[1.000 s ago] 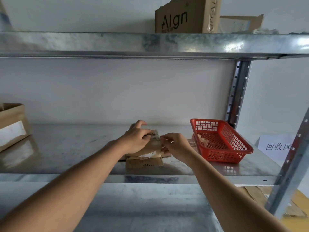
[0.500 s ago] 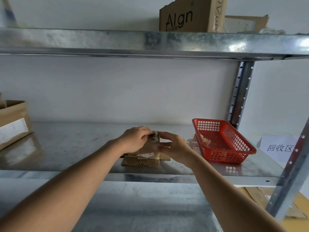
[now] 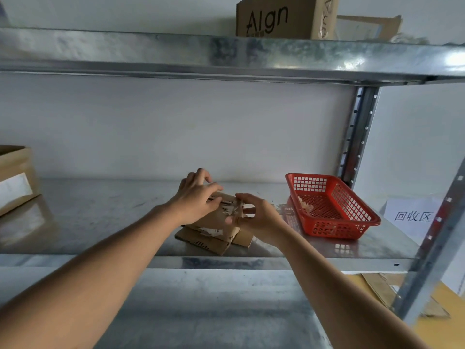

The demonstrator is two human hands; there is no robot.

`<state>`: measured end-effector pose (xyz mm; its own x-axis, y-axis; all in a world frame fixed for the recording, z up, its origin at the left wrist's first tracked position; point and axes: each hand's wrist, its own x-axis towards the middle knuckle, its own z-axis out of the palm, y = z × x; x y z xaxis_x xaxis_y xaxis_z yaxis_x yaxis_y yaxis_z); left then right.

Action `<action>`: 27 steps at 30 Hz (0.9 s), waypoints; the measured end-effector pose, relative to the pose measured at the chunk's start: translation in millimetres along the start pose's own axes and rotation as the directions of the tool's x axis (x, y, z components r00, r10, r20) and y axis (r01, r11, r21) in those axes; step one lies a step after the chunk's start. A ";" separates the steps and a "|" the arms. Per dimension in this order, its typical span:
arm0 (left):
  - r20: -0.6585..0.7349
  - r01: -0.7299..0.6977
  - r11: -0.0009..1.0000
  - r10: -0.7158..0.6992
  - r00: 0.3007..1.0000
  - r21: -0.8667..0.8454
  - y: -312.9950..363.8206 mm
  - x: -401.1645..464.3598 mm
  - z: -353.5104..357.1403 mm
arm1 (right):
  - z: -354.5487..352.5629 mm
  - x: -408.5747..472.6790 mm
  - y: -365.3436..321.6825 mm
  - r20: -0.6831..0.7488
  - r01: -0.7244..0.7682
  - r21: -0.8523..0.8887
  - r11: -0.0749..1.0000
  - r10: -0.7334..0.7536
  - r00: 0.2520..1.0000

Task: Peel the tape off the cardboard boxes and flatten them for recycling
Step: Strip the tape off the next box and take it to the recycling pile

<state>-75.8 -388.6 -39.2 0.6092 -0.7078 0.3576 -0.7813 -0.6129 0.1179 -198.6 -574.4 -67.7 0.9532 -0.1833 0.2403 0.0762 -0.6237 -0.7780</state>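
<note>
While pinching tape: right hand

There is one view only, from a camera on the person's head, facing a metal shelf straight on and tilted slightly down. It sits close, at arm's reach: both forearms run up from the bottom edge, and the upper shelf crosses overhead.
</note>
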 end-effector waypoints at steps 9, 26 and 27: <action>0.126 0.095 0.975 -0.070 0.990 -0.201 5.5 4.2 -2.5 | 12.9 -0.5 -13.1 -0.201 0.008 -0.301 0.954 -0.072 0.977; 0.322 0.201 0.877 -0.057 0.945 -0.436 -13.7 -0.4 0.3 | -8.0 10.7 -4.5 -0.048 -0.096 0.385 0.918 0.124 0.991; 0.327 0.204 0.876 -0.057 0.943 -0.437 -13.2 -0.5 -0.5 | -7.6 11.0 -3.3 -0.061 -0.087 0.404 0.910 0.121 0.991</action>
<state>-65.8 -379.9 -40.5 0.6636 -0.7475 0.0282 -0.6193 -0.5279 0.5811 -190.6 -580.2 -58.0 0.9359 -0.3033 0.1789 0.1049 -0.2446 -0.9639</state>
